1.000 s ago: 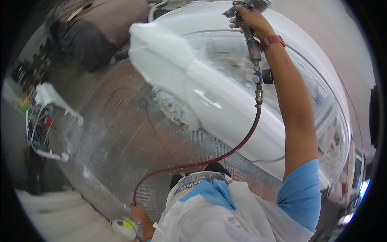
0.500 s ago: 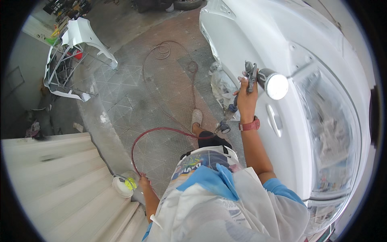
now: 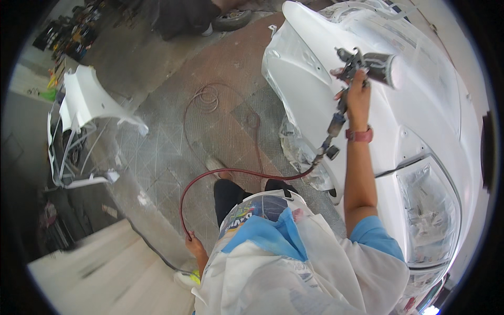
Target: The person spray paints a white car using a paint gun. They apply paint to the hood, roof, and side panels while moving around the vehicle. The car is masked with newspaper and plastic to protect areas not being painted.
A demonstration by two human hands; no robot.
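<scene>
My right hand (image 3: 357,100), with a red watch at the wrist, is wrapped round the handle of a spray gun (image 3: 353,64). The gun is held over the front part of a white car body (image 3: 310,79), its dark cup with a pale end tipped to the right. From the fitting below the gun's handle a red air hose (image 3: 247,171) arcs leftward across my front. My left hand (image 3: 195,244) is closed round that hose at my left side. Where the gun's nozzle points exactly, I cannot tell.
Masking film and paper cover the car's windows (image 3: 428,210) and wheel opening (image 3: 299,152). More hose (image 3: 207,100) lies coiled on the grated floor (image 3: 157,142). A white fender (image 3: 89,100) rests on a metal stand at the left. Pale ridged panels (image 3: 105,273) stand at the lower left; a tire (image 3: 232,21) lies beyond.
My right hand has carried the spray gun forward and to the right, along the car toward its front. My body has stepped forward, and the hose has followed, still in my left hand.
</scene>
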